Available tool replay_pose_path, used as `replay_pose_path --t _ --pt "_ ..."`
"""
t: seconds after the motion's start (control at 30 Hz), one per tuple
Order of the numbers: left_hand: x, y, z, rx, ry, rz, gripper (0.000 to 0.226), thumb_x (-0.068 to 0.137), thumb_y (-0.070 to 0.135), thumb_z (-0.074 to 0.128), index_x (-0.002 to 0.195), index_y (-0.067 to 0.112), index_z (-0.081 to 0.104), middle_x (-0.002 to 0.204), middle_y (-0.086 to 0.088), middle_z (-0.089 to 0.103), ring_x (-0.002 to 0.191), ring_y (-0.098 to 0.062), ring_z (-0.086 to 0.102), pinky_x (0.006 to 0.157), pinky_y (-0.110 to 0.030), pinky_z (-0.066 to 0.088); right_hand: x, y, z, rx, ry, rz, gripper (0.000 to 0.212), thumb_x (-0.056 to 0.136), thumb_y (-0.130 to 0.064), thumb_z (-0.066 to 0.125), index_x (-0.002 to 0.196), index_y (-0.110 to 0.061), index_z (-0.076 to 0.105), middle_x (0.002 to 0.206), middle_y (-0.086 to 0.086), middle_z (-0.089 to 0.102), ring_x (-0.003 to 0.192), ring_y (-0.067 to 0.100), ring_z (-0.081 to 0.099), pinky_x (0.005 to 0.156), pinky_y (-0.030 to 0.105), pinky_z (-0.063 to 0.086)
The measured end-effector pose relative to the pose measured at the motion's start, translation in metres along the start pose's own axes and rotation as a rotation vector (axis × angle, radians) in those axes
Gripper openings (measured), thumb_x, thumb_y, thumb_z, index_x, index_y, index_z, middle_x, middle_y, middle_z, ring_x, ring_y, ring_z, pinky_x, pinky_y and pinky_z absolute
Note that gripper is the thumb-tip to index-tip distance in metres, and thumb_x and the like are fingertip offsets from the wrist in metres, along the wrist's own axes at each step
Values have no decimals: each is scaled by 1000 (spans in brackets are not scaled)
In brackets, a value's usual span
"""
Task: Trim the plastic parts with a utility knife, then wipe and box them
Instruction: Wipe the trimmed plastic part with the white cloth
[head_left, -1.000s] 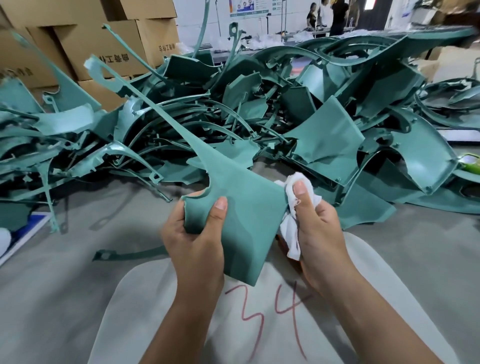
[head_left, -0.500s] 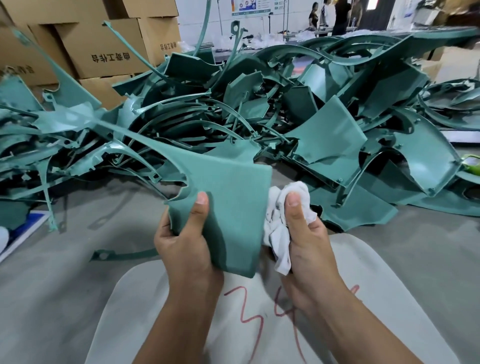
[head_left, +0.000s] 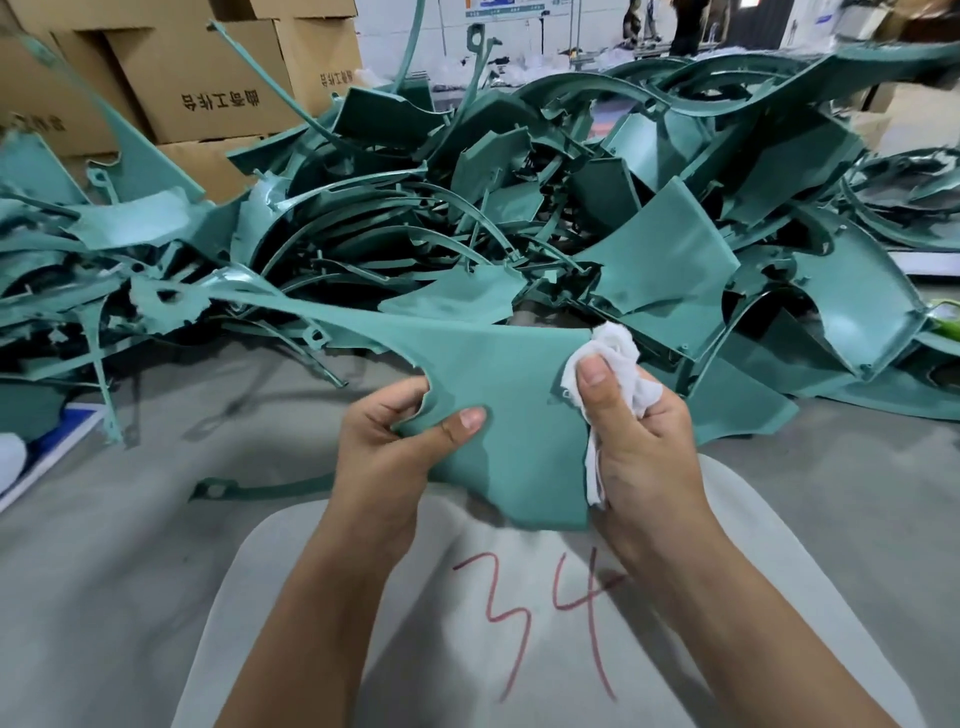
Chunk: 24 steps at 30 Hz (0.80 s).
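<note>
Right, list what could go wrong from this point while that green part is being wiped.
1. The left hand pinches the green part only at its notched edge, so pressure from the wiping could twist it loose.
2. Its long thin arm reaches left toward the heap of green parts and may snag or bend there.
3. The white cloth is bunched in the right hand at the part's right edge, so the middle of the panel could go unwiped.

A grey bench (head_left: 119, 582) spreads below, with brown cardboard boxes (head_left: 208, 78) stacked at ten o'clock. At twelve o'clock stands a white wall (head_left: 410, 31) bearing a notice board (head_left: 501, 9), brightly lit.
</note>
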<state>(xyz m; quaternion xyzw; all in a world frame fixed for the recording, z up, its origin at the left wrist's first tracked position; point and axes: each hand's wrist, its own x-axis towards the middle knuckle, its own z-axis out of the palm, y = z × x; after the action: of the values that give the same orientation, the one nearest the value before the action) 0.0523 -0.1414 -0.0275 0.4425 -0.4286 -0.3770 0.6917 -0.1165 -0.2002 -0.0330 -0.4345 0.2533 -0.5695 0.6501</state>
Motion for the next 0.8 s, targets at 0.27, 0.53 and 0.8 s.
replay_pose_path --t 0.27,0.53,0.8 --pt "3 0 10 -144 339 7 24 67 6 83 90 14 83 104 -11 79 90 -25 77 77 -35 62 1 9 0 -108 -82 10 55 91 -47 74 101 6 69 96 45 65 89 66 63 85 75 53" --pt "-1 4 18 -264 509 27 16 72 8 81 77 23 83 98 -1 80 87 -16 76 83 -33 62 -2 10 1 -90 -229 -11 34 93 -47 66 73 -20 71 53 0 64 59 15 61 72 32 58" --pt "-2 8 24 -430 554 -11 18 89 4 72 104 15 72 116 -5 77 108 -22 73 95 -41 59 -12 14 10 -161 -96 -71 45 89 -51 70 98 -7 74 97 16 76 88 25 69 79 41 58"
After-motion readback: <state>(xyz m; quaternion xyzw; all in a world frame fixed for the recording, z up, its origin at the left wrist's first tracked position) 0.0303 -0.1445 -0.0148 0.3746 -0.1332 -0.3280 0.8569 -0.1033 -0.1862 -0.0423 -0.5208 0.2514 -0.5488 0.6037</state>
